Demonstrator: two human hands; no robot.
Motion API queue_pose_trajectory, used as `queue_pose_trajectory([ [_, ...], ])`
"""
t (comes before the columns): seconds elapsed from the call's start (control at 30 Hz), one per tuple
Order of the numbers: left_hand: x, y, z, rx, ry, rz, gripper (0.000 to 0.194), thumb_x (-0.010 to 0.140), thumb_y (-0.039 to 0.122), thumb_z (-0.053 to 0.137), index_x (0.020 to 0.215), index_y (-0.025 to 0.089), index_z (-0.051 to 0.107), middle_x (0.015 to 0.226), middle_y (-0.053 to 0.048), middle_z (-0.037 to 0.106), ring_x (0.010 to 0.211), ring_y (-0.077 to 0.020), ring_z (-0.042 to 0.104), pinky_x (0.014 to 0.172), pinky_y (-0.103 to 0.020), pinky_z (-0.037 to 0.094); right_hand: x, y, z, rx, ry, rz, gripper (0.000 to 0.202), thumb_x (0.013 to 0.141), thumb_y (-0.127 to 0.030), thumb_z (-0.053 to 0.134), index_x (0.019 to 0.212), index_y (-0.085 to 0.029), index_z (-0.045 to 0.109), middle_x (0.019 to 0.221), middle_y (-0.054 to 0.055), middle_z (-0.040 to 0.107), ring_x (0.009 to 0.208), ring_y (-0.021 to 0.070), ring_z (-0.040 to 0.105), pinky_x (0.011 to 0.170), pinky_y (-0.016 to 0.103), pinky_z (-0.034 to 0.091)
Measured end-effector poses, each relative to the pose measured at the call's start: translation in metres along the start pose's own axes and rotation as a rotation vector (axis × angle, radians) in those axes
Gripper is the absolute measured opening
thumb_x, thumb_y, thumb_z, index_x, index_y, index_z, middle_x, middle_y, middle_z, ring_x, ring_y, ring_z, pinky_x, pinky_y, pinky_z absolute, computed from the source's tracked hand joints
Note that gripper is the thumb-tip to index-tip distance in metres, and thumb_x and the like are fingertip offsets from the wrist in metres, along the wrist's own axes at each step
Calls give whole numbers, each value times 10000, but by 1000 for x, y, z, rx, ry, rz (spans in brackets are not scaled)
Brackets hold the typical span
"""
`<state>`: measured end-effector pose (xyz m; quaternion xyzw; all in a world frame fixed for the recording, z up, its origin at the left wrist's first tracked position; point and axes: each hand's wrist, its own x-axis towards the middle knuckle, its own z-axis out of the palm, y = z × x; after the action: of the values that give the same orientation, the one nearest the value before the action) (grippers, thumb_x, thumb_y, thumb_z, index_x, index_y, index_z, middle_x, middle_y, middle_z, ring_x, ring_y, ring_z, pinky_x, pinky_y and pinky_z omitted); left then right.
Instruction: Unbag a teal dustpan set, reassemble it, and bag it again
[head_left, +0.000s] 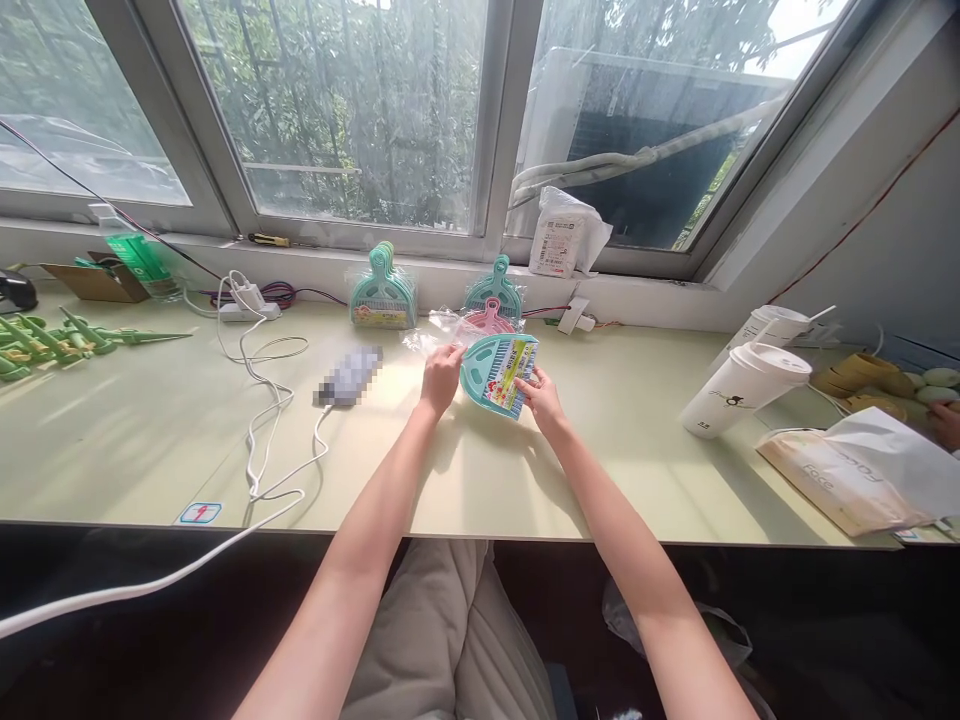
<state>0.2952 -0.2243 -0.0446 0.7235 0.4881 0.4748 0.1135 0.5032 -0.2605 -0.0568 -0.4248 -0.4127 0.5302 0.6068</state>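
Note:
Between my hands a teal mini dustpan and brush set [477,374] with a yellow printed label is held up, tilted, over the table. My left hand [442,378] is closed at its upper left end, beside some clear plastic film [431,333]. The fingers of my right hand [541,398] pinch the label side at the lower right. Just behind the set, a pink dustpan [491,316] lies in front of another teal one [495,288] by the window ledge. A stack of teal dustpan sets [383,292] in clear wrap stands further left.
A pale green table [390,470] carries a blurred phone [349,377] with a white cable [255,440]. Two white cups [739,390] and a tissue pack [832,475] are at right. Green plastic pieces [52,343] lie at far left. Part of another person's hand [943,424] shows far right.

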Motion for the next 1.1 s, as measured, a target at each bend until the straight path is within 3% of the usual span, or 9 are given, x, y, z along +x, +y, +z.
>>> queue_pose_trajectory([
  [0.2,-8,21,7,-186,-12,56,299,895,209,520,1140,258,684,1104,-102,623,1165,-295,520,1090,-437,325,-2,9,9,147,60,26,376,644,-247,794,972,-197,617,940,36,737,853,196,715,818,352,610],
  [0.27,-12,31,6,-210,123,17,411,860,279,612,1270,250,595,1319,-112,539,1320,-313,402,1152,-454,238,-1,10,7,195,110,33,308,674,-222,771,945,-182,630,958,44,736,883,189,714,846,332,602],
  [0.37,-11,39,6,-321,441,-195,897,747,409,751,1488,245,272,1581,-123,200,1466,-328,155,1174,-470,205,1,9,5,262,164,21,267,692,-191,753,932,-172,637,975,49,736,905,180,710,873,319,593],
  [0.43,-5,37,8,-525,573,-378,979,777,473,710,1518,266,103,1604,-127,119,1477,-294,156,1157,-446,261,1,8,6,302,167,0,273,690,-188,753,938,-173,639,989,47,735,914,180,707,884,325,589],
  [0.5,2,31,10,-827,458,-505,825,862,502,595,1505,265,136,1558,-136,263,1418,-257,329,1105,-410,355,0,7,8,325,143,-24,293,681,-197,761,949,-175,645,1002,47,733,929,184,702,893,336,585],
  [0.63,7,21,19,-1160,-78,-529,604,834,429,635,1361,211,439,1303,-119,585,1144,-245,606,958,-383,488,-3,5,11,308,99,-74,317,663,-246,776,949,-175,658,1011,57,728,952,202,692,899,365,579],
  [0.77,-9,34,40,-1188,-259,-541,562,778,428,687,1253,173,527,1166,-116,669,990,-244,666,902,-399,517,-3,4,9,281,193,-121,335,659,-287,768,950,-180,642,1066,66,708,985,202,678,891,357,574],
  [0.93,-20,47,57,-1154,-299,-492,531,780,477,677,1199,176,554,1179,-118,668,1046,-249,653,935,-427,503,-2,-3,3,185,310,-152,346,669,-333,741,945,-180,600,1103,79,676,991,202,661,830,336,577],
  [1.1,-12,41,52,-1086,-150,-523,502,834,499,595,1242,209,552,1278,-101,628,1167,-260,595,961,-417,490,-4,-14,3,42,186,-190,372,662,-373,751,944,-189,589,1046,68,681,942,199,655,782,350,581],
])
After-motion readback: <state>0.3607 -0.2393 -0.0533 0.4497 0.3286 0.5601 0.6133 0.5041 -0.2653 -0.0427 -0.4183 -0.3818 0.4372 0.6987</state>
